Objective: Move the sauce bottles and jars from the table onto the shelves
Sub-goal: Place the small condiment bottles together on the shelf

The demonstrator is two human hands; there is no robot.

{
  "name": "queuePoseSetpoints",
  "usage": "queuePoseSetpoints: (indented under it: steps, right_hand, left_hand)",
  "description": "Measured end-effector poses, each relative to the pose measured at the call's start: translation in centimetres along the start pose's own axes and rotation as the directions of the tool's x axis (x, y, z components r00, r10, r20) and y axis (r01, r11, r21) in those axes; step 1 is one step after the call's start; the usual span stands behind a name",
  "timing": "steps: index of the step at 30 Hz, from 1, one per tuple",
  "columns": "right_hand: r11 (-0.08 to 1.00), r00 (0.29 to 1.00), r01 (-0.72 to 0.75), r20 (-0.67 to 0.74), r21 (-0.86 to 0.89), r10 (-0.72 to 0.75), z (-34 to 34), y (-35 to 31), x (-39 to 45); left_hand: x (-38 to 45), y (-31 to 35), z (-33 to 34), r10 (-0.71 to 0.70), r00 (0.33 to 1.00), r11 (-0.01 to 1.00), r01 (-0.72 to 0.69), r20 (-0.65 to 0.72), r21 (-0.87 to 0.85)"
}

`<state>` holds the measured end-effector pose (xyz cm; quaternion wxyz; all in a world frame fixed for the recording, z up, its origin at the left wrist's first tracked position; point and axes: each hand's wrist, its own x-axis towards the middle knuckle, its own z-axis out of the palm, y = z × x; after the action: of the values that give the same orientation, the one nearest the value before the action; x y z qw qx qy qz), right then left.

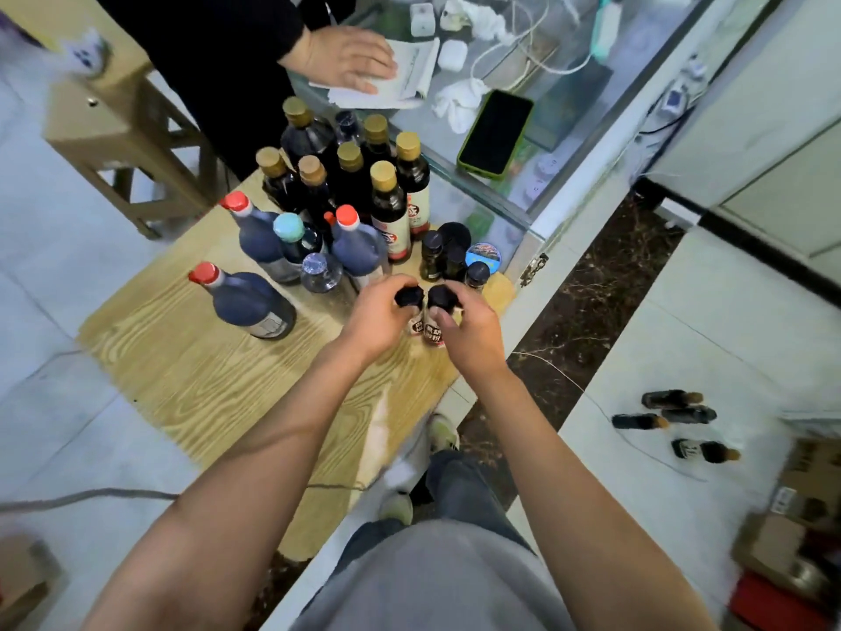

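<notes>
- Where the wooden table meets a glass counter, both hands down at the near right corner of the bottle cluster
- Left hand curled round a small black-capped jar, fingers wrapped over the cap, white label showing below the palm
- Right hand gripping a second jar of the same kind, thumb on the label, fingers over the cap
- Both jars touching side by side, bases hidden by the hands, so lifted or standing on the table: cannot tell
- Just beyond the hands, more small dark jars and a blue-lidded tin, packed close
- Further back, tall gold-capped bottles upright in a tight group
- Left of those, red-capped bottles, a teal-capped one and a clear one
- One red-capped bottle standing apart, nearer the table's left edge
- On the counter, a phone face down or dark, beside crumpled tissue
- Another person's hand flat on papers at the counter's far end
- On the white surface to the right, four dark bottles lying on their sides
</notes>
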<state>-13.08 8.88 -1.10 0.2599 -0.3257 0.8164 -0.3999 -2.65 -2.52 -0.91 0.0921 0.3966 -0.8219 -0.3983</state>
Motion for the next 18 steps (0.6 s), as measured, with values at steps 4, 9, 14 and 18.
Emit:
queuePoseSetpoints:
  steps: [4,9,14,18]
  right_hand:
    - [0.990,0.997,-0.037,-0.064,0.135,0.046,-2.7,-1.8,-4.4]
    - [0.921,0.981,-0.033,-0.162,0.389,0.103,-7.4,-3.8,-11.4]
    - [0.882,0.929,0.013,-0.331,0.470,0.163,-12.4,-3.8,-17.9]
    - [0.880,0.862,0.089,-0.479,0.466,0.167,-17.4,-3.4,-23.4]
  left_hand:
    - [-3.1,1.9,-1.1,0.067,0.996,0.962,-0.049,0.059,-0.269]
    - [-7.1,6.5,-1.9,0.145,0.981,0.778,-0.033,0.128,-0.628]
    - [-11.1,12.5,-0.7,0.287,0.927,0.654,-0.005,0.242,-0.757]
    - [-14.9,18.8,1.8,0.435,0.838,0.642,-0.033,0.329,-0.766]
